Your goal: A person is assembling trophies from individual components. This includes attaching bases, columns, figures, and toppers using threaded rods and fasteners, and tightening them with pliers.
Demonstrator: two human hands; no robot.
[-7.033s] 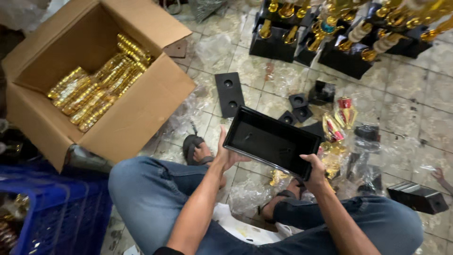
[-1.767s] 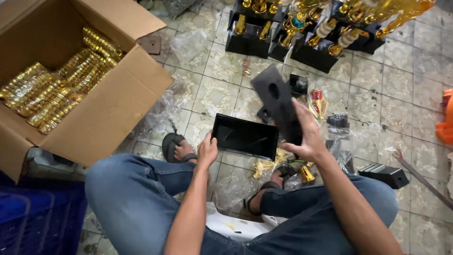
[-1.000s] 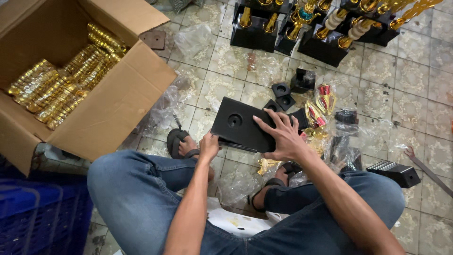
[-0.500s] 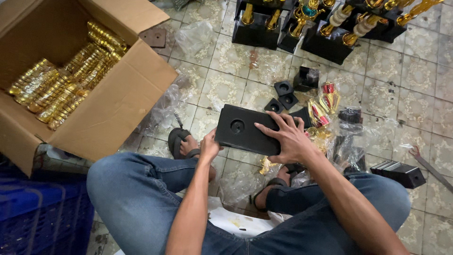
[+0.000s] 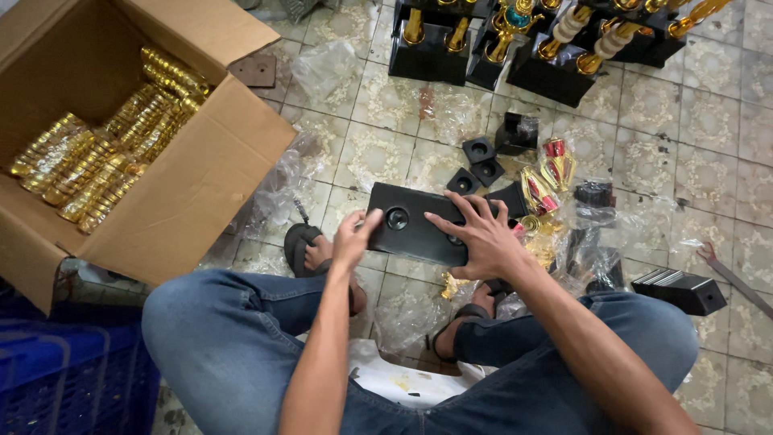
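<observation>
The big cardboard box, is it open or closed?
Open. The cardboard box has its flaps folded outward, and rows of gold pieces show inside.

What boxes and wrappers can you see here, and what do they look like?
Cardboard box: left, open, brown, holding gold parts.
Clear plastic bags: crumpled on the tiled floor.
Blue crate: bottom left, plastic lattice.
Black base: flat rectangle with round holes, held by left hand and right hand.
</observation>
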